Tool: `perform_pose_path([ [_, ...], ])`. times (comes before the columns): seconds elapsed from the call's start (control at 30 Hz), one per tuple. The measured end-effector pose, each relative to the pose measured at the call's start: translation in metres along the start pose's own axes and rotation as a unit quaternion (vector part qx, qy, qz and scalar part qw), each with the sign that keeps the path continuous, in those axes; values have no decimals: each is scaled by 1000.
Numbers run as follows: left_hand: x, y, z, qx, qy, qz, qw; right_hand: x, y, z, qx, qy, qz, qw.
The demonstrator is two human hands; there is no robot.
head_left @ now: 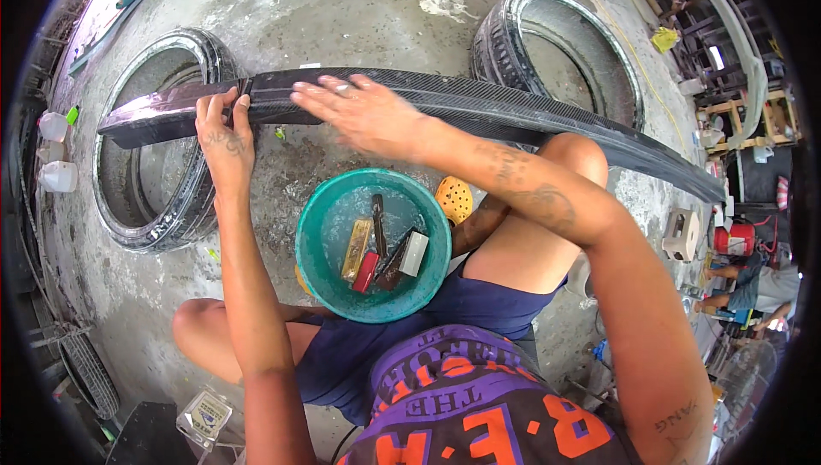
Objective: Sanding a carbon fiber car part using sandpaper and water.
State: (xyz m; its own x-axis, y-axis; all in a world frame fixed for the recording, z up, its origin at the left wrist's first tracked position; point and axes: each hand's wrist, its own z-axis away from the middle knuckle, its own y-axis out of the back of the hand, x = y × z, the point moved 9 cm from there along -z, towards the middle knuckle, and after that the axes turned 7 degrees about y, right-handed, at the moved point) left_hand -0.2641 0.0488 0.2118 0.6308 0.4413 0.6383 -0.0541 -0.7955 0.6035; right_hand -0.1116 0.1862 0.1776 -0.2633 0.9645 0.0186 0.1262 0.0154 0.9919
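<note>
A long, curved black panel with a woven carbon-fibre look (479, 99) spans two tyres, the left tyre (192, 208) and the right tyre (629, 63). At its left part, my left hand (227, 136) is closed, fingertips and thumb pinched around something dark against the panel; what it is I cannot make out. My right hand (363, 114) lies flat across the panel's middle-left, fingers stretched, slightly blurred. Between my legs stands a green bucket (308, 255) of cloudy water. In it are a gold-coloured block (357, 249), a red block (366, 272), a white-grey block (414, 254) and dark pieces.
A yellow clog (454, 200) shows beside the bucket. White plastic jugs (58, 176) stand at far left. On the right are a grey block-like stool (682, 235), a red container (734, 240), a wooden frame (765, 118) and another person (765, 287). The concrete floor (359, 3) is wet and stained.
</note>
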Motion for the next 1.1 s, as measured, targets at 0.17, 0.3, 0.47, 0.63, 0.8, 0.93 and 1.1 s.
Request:
perform_pose_path([
  [0.17,0,2,0,13,-17,-17,1000,31,27,96,-77,-49,-33,995],
  [0.3,-4,0,-1,10,1,-18,1000,46,44,157,-130,-73,-44,988],
  [0.47,-2,0,-1,10,-3,-11,1000,39,52,151,-90,-59,-44,993],
  [0.63,-2,2,1,0,-3,-13,1000,35,34,116,-39,-45,-83,995],
  [0.8,0,-1,-2,2,-23,-10,1000,92,54,178,-110,-94,-89,985],
  [0.93,-6,-6,-9,-6,-9,-3,1000,144,83,253,-178,-207,-220,937],
  [1.1,-14,-12,-20,-21,-22,-6,1000,179,91,330,-185,-340,-285,877],
])
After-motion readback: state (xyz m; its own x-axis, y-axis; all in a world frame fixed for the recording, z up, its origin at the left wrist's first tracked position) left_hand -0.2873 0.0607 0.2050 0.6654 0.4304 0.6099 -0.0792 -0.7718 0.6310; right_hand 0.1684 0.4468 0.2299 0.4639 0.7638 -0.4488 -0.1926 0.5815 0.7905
